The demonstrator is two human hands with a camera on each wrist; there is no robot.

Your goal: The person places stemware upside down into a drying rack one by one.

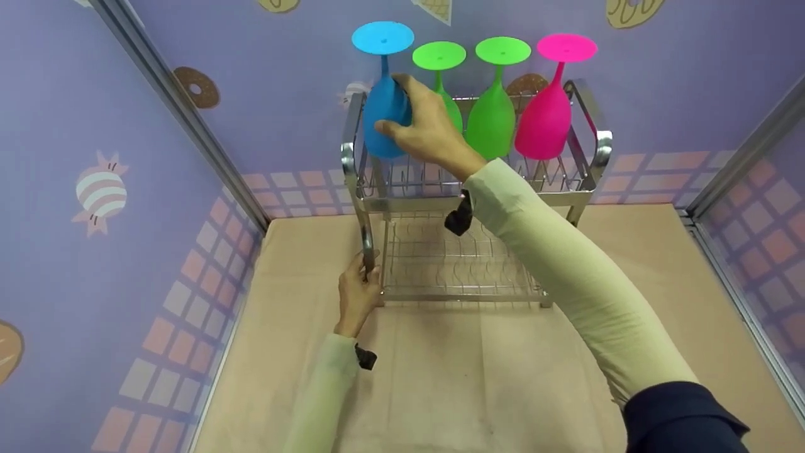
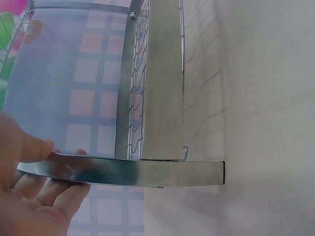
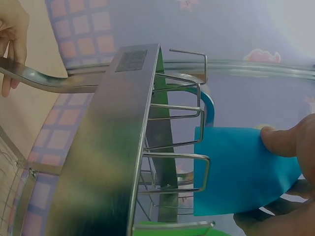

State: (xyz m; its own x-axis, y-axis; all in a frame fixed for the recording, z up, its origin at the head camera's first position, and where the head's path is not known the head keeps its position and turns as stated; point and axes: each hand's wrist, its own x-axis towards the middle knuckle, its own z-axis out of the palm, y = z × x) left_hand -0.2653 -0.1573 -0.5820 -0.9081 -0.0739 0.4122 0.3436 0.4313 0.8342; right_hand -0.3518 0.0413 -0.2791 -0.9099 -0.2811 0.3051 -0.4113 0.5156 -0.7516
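Note:
My right hand [image 1: 431, 126] grips the bowl of a blue goblet [image 1: 377, 104], which is upside down at the left end of the rack's upper tier. In the right wrist view, the goblet's rim [image 3: 198, 172] is beside the wire prongs; I cannot tell if it rests on the rack. Low on the left, my left hand [image 1: 357, 292] holds the front leg of the metal dish rack [image 1: 409, 204], thumb on one side of the leg [image 2: 172, 173] and fingers on the other. Two green goblets [image 1: 490, 119] and a pink goblet [image 1: 544, 123] stand inverted to the right.
The rack's lower wire tier [image 1: 465, 270] sits near the tabletop [image 1: 440, 371], which has a beige cover. Patterned purple walls [image 1: 283, 113] enclose the back and sides, with metal frame posts [image 1: 182, 107] at the corners.

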